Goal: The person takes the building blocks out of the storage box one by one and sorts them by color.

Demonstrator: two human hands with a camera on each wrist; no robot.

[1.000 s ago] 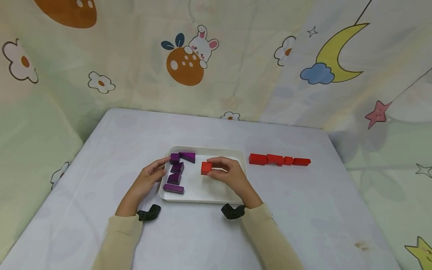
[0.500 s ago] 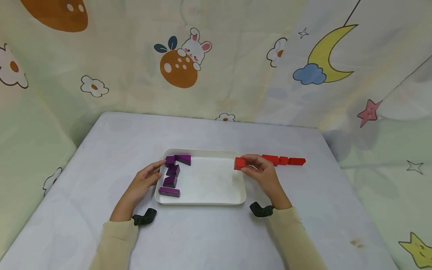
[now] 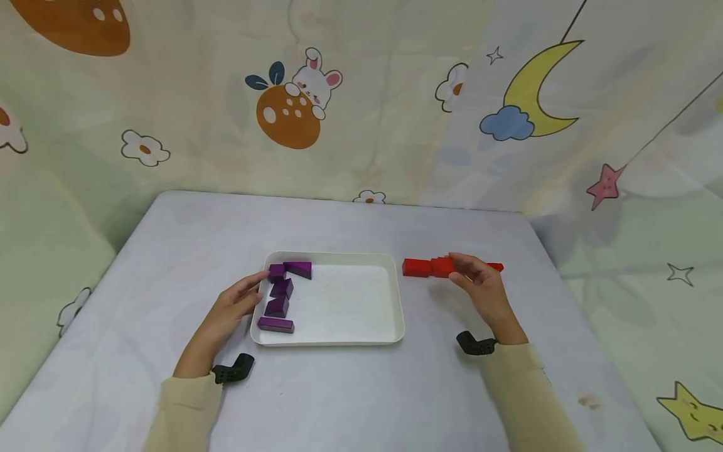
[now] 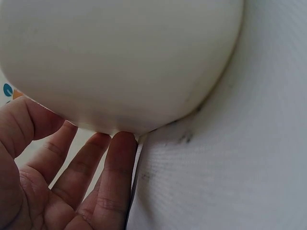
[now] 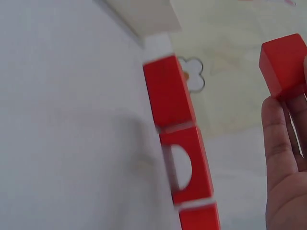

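Beyond the right edge of the white tray (image 3: 344, 301), the right hand (image 3: 482, 290) is pinching a red cube (image 5: 283, 64) between thumb and fingers, holding it apart from a row of red blocks, among them a rectangular block (image 3: 416, 268) and an arch block (image 5: 200, 165); that row is running toward the right edge of the table (image 3: 339, 395). At the tray's left edge, the left hand (image 3: 224, 312) is resting its slightly spread fingers against the outer wall. Inside, purple blocks (image 3: 281, 289) are lying along that same edge, a purple bar (image 3: 275, 325) sitting toward the near left corner.
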